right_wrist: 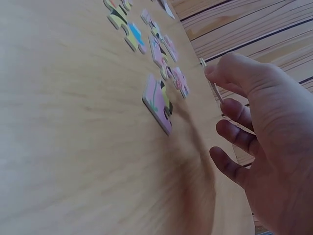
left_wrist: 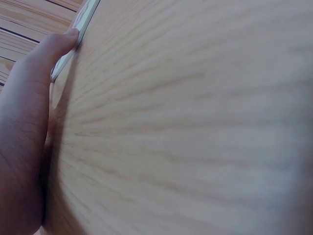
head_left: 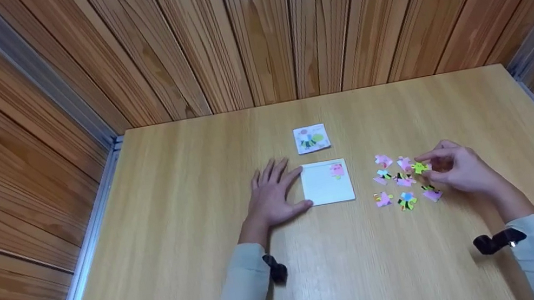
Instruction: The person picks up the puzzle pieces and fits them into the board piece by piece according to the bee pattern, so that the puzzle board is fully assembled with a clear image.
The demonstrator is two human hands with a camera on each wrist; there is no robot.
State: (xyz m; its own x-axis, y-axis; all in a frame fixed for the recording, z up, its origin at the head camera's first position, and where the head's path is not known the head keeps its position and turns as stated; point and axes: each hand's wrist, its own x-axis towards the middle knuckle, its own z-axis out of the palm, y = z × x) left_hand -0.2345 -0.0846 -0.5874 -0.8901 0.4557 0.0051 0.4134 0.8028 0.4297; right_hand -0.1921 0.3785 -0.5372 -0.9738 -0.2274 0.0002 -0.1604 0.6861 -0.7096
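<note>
A yellow-green jigsaw puzzle piece [head_left: 419,167] is pinched between the thumb and fingers of my right hand [head_left: 460,168], held above the table at the right. In the right wrist view the same piece shows edge-on at the fingertips. Several pink, yellow and black puzzle pieces [head_left: 404,179] lie loose just left of that hand. My left hand [head_left: 273,198] rests with spread fingers at the left side of a white square puzzle tray [head_left: 325,186], its thumb and index fingertip at the tray's edge. One pink piece [head_left: 337,169] sits in the tray's upper right corner.
Behind the tray lies a small square picture card [head_left: 312,139] with a bee-like drawing. Wooden plank walls [head_left: 257,31] stand at the back and both sides of the wooden table [head_left: 179,242]. Each wrist wears a black camera strap.
</note>
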